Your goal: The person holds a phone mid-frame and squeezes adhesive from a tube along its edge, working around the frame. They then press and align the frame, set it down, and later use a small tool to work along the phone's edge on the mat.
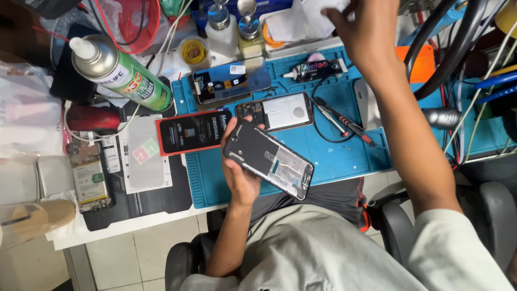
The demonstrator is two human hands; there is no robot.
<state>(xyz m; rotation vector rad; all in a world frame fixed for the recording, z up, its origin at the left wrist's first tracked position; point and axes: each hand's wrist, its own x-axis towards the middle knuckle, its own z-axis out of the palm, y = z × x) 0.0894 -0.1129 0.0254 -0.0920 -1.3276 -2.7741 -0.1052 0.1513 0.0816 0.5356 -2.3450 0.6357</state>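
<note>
Cluttered repair bench, blue mat (344,156). Left hand (239,172) grips opened phone frame (269,159) one-handed above bench edge; slip risk. Right hand (363,27) reaches rearward, fingers on white cloth (318,19); grip state unclear.

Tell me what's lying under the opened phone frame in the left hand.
The opened phone frame in the left hand hangs over the blue work mat at its front edge. Whatever sits directly beneath the frame is covered.
</note>
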